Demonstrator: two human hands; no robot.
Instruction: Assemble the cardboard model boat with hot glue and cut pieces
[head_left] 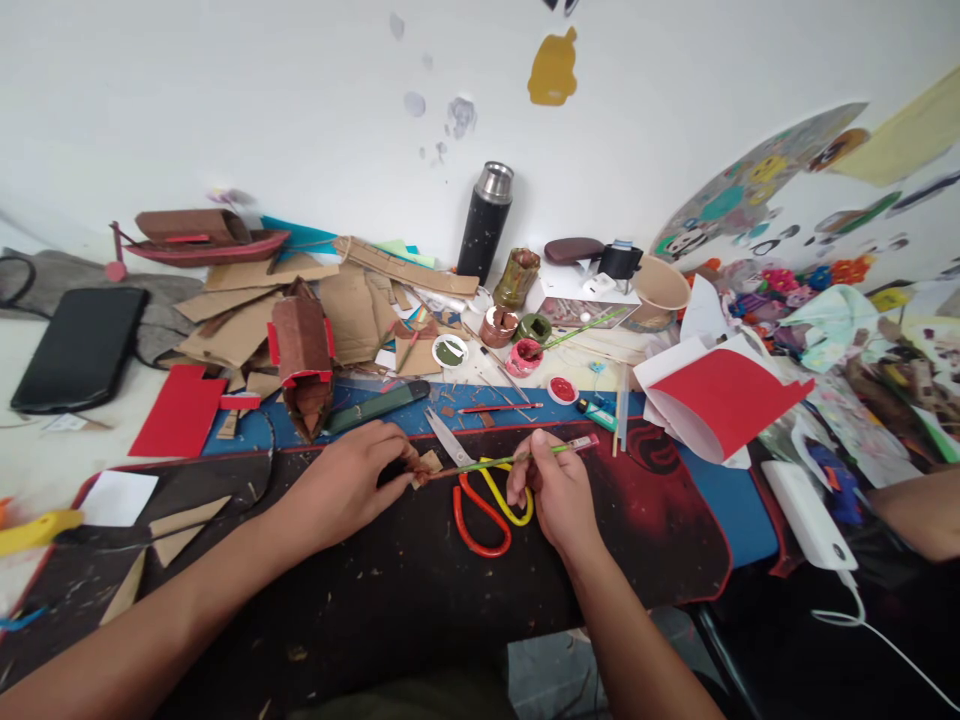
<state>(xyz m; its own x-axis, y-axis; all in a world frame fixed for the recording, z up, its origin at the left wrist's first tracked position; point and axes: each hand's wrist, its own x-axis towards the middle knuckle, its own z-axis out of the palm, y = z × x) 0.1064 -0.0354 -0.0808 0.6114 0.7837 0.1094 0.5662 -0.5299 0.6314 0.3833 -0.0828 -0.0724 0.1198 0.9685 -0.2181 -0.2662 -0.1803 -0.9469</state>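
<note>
My left hand point(367, 480) pinches a small cardboard piece point(430, 463) between thumb and fingers. My right hand point(559, 490) is closed on a thin green paintbrush point(487, 463), whose far end reaches the cardboard piece. Just under the brush, scissors point(480, 515) with one red and one yellow handle lie spread on the dark mat point(360, 620). Behind my hands stand small pots of brown paint point(498, 326), green paint point(535, 328) and red paint point(524, 357); another green brush point(581, 328) rests in the red one.
A brown cardboard boat model point(302, 345) stands beyond my left hand, near a green utility knife point(379, 407) and cardboard scraps point(352, 310). A second boat point(202, 240) sits at the wall. A black flask point(486, 225), red paper point(727, 400) and a white power strip point(808, 515) surround the workspace. Another person's arm point(922, 510) shows at right.
</note>
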